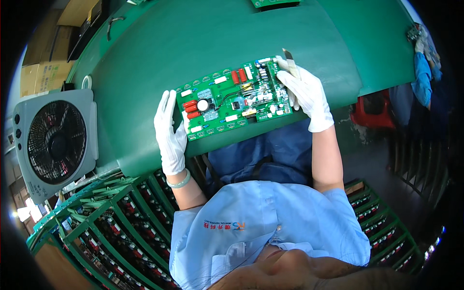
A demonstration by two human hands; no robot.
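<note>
A green circuit board (220, 104) is held tilted above the near part of the green work surface. It carries red and white components, a round white-topped part and black wires. My left hand (170, 133), in a white glove, grips the board's left edge with the thumb against it. My right hand (307, 92), gloved too, closes around the right edge. A slim tool (288, 54) with a flat, pointed end sticks up between my right fingers; its exact kind is unclear. The undersides of the board and some fingertips are hidden.
A grey box fan (92, 126) stands at the left. Another green board (275, 4) lies at the far edge of the green mat (232, 36). Green racks (116, 212) filled with boards flank me. At the right are a red stool (369, 113) and a co-worker's blue sleeve (422, 79).
</note>
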